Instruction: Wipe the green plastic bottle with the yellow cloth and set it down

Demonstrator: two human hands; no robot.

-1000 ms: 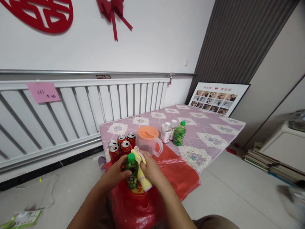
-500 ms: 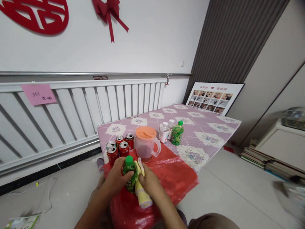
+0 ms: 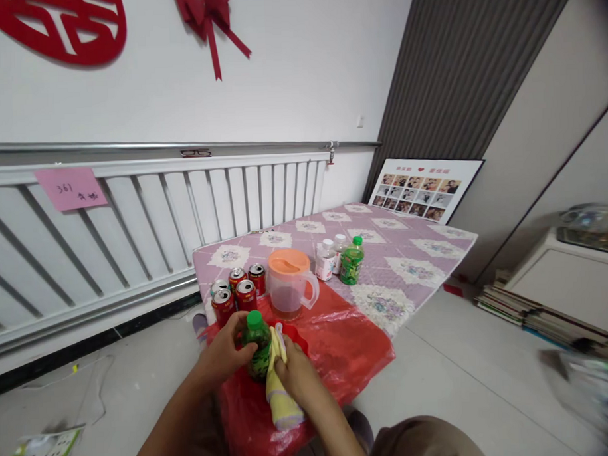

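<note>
My left hand is wrapped round a green bottle with a green cap, held upright over a red plastic sheet. In my right hand is a yellow cloth with pale edging, pressed against the bottle's right side; its lower end hangs down. Just behind the bottle, a red rim shows, mostly hidden by my right hand and the cloth. Beyond stands a clear plastic pitcher with an orange lid. Several opened drink cans, mostly red, cluster to its left.
Two white-capped bottles and another green bottle stand right of the pitcher on the flowered tablecloth. A white radiator runs along the wall behind. A framed photo board leans at the table's far end.
The camera view has shifted slightly. My right hand and the cloth have moved a little lower along the bottle, and a red rim now shows behind them. Both hands keep their hold.
</note>
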